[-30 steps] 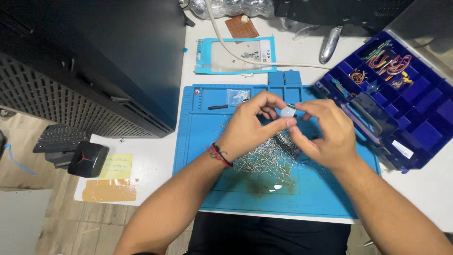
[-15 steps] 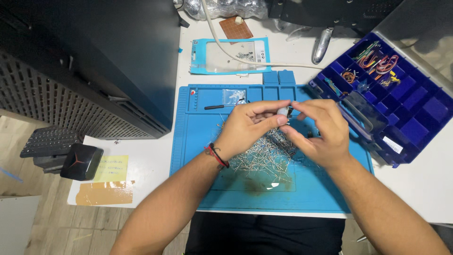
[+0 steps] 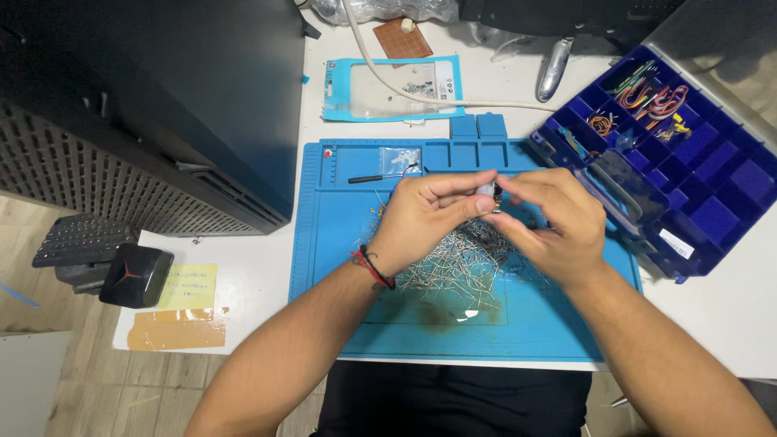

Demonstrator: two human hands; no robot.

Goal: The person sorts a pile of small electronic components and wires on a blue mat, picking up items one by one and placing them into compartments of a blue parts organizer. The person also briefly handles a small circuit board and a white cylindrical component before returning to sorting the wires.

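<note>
Both hands have drawn closer together since a moment ago, so my left hand (image 3: 425,214) and right hand (image 3: 558,222) now meet over the blue mat (image 3: 324,267) on the bench. Fingers of both are pinched shut on a small pale part (image 3: 486,193), held above the heap of wire leads (image 3: 461,267).

Hands: two, left hand (image 3: 425,212) and right hand (image 3: 558,222)
Blue work mat (image 3: 340,267): one
Compartment box (image 3: 712,186): one
Wire leads (image 3: 453,271): heap, uncountable
</note>
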